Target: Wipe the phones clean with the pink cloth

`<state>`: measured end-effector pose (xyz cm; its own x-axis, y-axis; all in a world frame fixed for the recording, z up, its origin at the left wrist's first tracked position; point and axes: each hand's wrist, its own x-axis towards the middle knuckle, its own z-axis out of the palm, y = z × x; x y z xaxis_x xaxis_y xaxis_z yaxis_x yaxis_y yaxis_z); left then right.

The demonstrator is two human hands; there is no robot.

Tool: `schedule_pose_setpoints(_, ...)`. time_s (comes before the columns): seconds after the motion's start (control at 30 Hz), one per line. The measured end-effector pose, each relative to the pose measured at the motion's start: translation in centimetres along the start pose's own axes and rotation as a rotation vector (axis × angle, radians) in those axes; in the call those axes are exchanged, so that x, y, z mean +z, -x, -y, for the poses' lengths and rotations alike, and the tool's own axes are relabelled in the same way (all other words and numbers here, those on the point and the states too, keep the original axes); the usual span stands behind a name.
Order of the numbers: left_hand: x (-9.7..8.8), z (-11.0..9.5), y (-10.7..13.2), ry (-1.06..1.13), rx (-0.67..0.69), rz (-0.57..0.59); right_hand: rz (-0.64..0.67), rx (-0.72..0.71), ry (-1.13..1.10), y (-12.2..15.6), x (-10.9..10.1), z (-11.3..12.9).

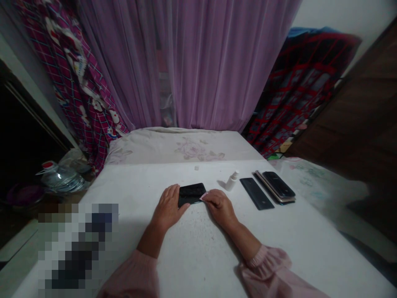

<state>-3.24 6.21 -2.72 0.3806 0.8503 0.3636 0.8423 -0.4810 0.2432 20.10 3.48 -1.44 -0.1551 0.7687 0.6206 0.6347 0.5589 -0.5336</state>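
Note:
A black smartphone [191, 194] lies flat on the white tabletop [198, 252], its screen or glass side up. My left hand [169, 207] grips its left end, with the fingers over the edge. My right hand [218, 207] holds the right end, its pale-nailed fingertips pressed against the corner. Part of the phone is hidden under both hands. Pink cuffed sleeves cover both forearms near the bottom of the view.
To the right stand a small white spray bottle [231, 181], a dark phone panel [257, 193] and a stack of phones [275, 187]. A tiny white piece [196, 168] lies farther back. A floral pillow [182, 147] and purple curtain [198, 62] lie beyond the table.

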Motion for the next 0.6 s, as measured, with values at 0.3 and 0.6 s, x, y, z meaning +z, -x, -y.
schedule_pose_setpoints(0.3,0.2,0.0,0.0,0.010,0.019,-0.034,-0.001,0.079,-0.011,-0.1,0.4,-0.3)
schedule_pose_setpoints(0.6,0.0,-0.1,0.1,0.036,0.018,-0.022,0.090,0.143,0.114,-3.4,1.8,-1.8)
